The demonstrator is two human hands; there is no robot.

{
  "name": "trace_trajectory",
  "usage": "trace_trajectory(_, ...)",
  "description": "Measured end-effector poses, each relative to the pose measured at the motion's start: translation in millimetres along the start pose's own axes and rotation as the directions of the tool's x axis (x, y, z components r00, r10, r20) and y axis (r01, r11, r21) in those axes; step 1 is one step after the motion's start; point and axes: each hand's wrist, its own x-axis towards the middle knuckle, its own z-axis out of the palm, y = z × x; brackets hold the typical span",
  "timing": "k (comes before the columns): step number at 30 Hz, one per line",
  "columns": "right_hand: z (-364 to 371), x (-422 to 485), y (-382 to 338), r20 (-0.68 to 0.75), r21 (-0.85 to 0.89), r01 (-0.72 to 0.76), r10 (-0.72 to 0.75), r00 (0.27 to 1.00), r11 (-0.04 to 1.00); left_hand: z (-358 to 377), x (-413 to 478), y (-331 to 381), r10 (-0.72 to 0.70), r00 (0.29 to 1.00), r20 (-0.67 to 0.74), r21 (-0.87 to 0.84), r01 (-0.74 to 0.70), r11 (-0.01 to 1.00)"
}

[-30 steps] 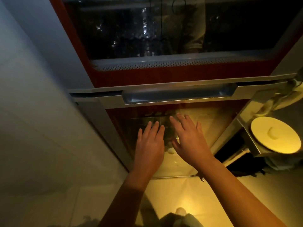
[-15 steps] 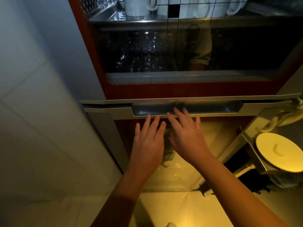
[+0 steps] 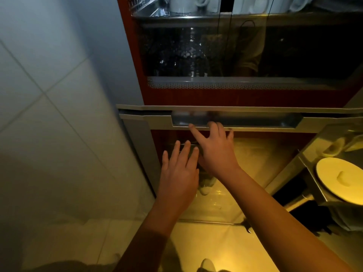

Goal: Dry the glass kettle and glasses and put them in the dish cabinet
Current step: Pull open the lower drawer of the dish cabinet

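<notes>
While the handle [image 3: 255,122] of the dish cabinet [image 3: 235,99] is touched by the right hand [image 3: 216,154], fingers straight | left hand [image 3: 178,173] held below, fingers straight

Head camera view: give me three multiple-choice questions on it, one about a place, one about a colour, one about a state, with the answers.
1. Where do the fingertips of the right hand reach?
A. a sink
B. the recessed metal handle
C. a tap

2. What colour is the cabinet frame?
A. green
B. white
C. red-brown

3. How is the left hand?
A. open, fingers straight
B. clenched in a fist
C. pinching a cloth

Answers:
1 B: the fingertips lie at the handle's lower edge.
2 C: a red-brown band runs just above the handle.
3 A: its fingers are spread straight and it holds nothing.
</notes>
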Motion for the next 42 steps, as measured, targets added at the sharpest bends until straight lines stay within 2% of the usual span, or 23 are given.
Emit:
trace_trajectory(17,-1.0,0.9,-3.1,0.050,-0.032,-0.028,0.030,0.998,0.999,-17.6,-31.0,-8.2,-0.056,0.998,-0.014,-0.047,0.055,0.997)
trace_trajectory(36,-1.5,0.0,-7.6,0.045,-0.046,-0.077,0.079,0.996,0.996,-15.4,-36.1,-15.7,0.034,0.999,0.021,-0.069,-0.033,0.997)
trace_trajectory(42,-1.7,-37.8,-6.2,-0.038,0.006,-0.015,0.016,0.999,1.000,-25.2,-34.2,-9.1,0.090,0.996,0.001,-0.092,-0.089,0.992)
